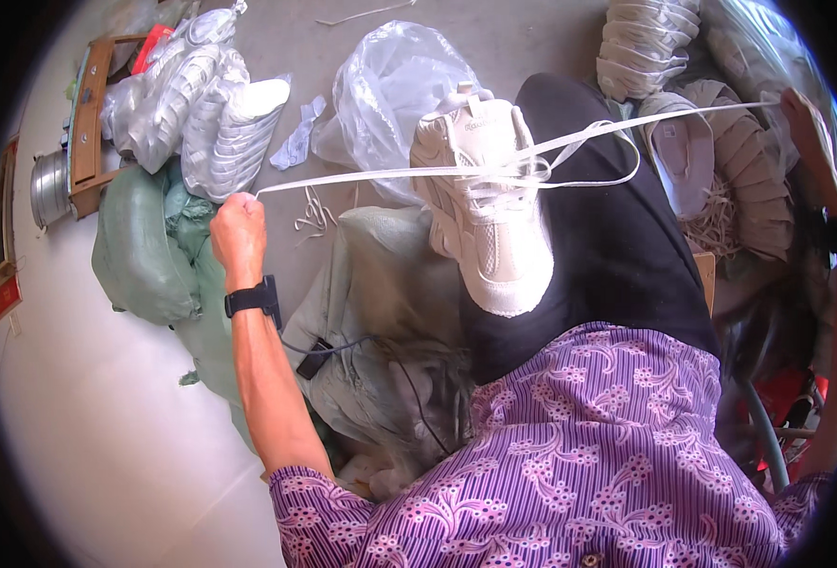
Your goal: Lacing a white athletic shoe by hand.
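A white sneaker rests on my lap, its toe pointing toward me. Its white shoelace is pulled out taut to both sides, with a loose loop lying right of the shoe's tongue. Out to the left, my left hand is closed in a fist around one lace end. The other end runs to my right hand, raised near the right rim, where the fingers are partly cut by the edge and seem closed on the lace.
Stacked white shoes in clear plastic stand at the far left, beside green sacks. A crumpled clear bag lies beyond my knees. To the right are more nested shoes and a bundle of laces. A cable crosses a pale sack.
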`<state>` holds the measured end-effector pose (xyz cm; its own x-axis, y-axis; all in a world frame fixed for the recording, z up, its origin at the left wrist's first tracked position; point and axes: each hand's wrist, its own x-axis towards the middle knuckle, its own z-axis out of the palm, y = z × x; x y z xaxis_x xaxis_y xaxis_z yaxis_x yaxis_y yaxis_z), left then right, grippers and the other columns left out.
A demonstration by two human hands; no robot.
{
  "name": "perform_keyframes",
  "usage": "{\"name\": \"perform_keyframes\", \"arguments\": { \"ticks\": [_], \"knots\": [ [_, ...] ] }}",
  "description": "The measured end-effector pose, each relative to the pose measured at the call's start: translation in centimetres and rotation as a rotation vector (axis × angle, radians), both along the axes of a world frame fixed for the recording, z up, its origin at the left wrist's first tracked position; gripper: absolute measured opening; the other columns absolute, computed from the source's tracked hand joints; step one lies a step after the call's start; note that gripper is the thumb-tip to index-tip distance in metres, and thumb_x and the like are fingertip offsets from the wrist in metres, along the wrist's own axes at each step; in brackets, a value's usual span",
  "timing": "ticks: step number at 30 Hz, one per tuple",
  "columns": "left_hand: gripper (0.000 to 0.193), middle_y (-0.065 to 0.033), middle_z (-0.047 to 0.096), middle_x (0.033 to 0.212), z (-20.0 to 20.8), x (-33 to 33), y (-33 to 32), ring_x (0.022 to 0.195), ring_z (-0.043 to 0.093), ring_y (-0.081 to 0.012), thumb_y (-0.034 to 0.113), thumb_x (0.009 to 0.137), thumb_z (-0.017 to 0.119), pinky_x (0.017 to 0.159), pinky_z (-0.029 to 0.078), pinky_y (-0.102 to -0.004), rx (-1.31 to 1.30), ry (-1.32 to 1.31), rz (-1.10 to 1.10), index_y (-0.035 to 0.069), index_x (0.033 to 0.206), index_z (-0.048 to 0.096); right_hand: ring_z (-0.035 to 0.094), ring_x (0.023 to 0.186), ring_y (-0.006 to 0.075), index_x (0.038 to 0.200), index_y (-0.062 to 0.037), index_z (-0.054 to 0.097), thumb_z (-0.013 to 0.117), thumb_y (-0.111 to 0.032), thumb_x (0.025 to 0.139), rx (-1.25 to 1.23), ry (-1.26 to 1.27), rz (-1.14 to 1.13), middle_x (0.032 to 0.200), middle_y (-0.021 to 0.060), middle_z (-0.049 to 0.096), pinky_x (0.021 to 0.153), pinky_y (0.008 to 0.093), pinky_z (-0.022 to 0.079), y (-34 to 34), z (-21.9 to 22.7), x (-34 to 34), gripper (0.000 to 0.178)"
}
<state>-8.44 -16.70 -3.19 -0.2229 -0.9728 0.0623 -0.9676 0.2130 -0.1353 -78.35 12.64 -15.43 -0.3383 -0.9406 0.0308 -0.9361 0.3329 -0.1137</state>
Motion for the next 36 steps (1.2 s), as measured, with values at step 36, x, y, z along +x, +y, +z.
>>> {"name": "perform_keyframes", "arguments": {
  "ticks": [36],
  "knots": [
    [0.025, -0.0037, 0.053, 0.085, -5.7, -16.5, 13.9, 0.068, 0.051, -0.0091, -0.005, 0.077, 0.056, 0.062, 0.045, -0.0236, 0.305, 1.101, -0.46, 0.004, 0.098, 0.064, 0.052, 0.092, 0.0271, 0.085, -0.0066, 0.058, 0.058, -0.01, 0.081, -0.25, 0.01, 0.455, 0.093, 0.0085, 0.051, 0.079, 0.0388, 0.044, -11.5, 2.7, 21.9, 0.005]
  ]
}}
